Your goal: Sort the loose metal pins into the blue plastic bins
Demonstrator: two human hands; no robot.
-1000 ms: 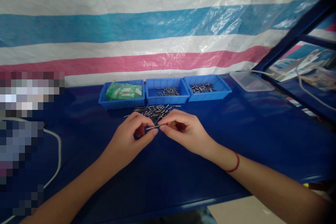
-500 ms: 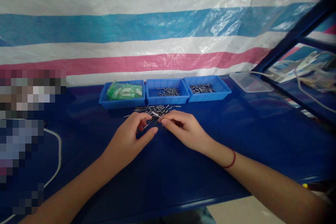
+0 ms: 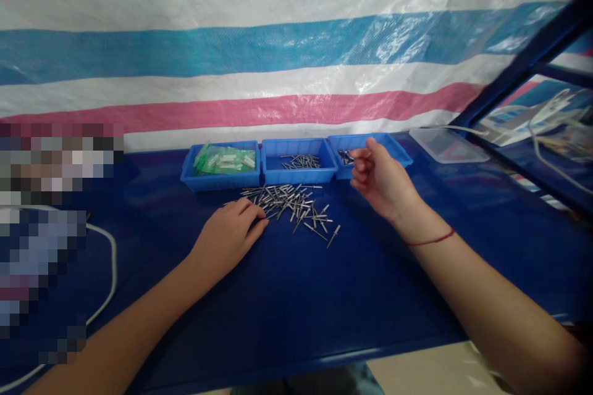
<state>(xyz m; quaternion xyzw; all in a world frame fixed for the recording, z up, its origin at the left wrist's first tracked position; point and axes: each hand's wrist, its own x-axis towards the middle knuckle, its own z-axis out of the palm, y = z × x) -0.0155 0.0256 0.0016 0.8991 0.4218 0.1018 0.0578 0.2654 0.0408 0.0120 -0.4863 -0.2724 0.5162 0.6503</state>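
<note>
The right hand [image 3: 386, 185] has left the pile of metal rivets [image 3: 291, 202] for the right-hand blue bin [image 3: 395, 147], fingers curled, any catch untellable. The left hand [image 3: 229, 228] stays at the pile on the table [image 3: 296, 302], fingers loosely bent, grip unclear; the two now work apart.

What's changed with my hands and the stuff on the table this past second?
Your left hand let go of the pin both hands pinched and drew slightly left, beside the pin pile. Your right hand moved right and farther away, to the right bin; whether it still holds a pin is unclear. All three bins stayed put.
</note>
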